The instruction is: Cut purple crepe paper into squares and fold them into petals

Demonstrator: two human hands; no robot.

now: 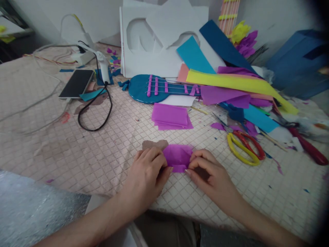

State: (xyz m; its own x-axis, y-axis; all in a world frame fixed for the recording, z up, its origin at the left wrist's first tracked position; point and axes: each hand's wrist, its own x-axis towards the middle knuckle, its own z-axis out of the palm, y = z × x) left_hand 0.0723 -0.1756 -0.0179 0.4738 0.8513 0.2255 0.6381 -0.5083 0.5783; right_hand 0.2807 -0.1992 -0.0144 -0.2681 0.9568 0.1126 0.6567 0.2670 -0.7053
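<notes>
Near the table's front edge, a small piece of purple crepe paper [178,156] is stretched between my two hands, with a narrow fold along its near edge. My left hand [149,168] pinches its left end between thumb and fingers. At the right end, my right hand [209,171] grips the same paper with thumb and fingertips. Just beyond lies a stack of purple paper rectangles [169,116]. Behind that stack rests a blue guitar-shaped craft piece [144,89] with purple bars and thin strings across it.
Scissors [243,147] with yellow and red handles lie to the right, beside red-handled pliers [308,147]. Paper strips [231,80] are heaped at the back right. On the left are a phone [77,84], a looped black cord [95,129] and a white device [103,67]. White cut-out board [164,61] stands behind.
</notes>
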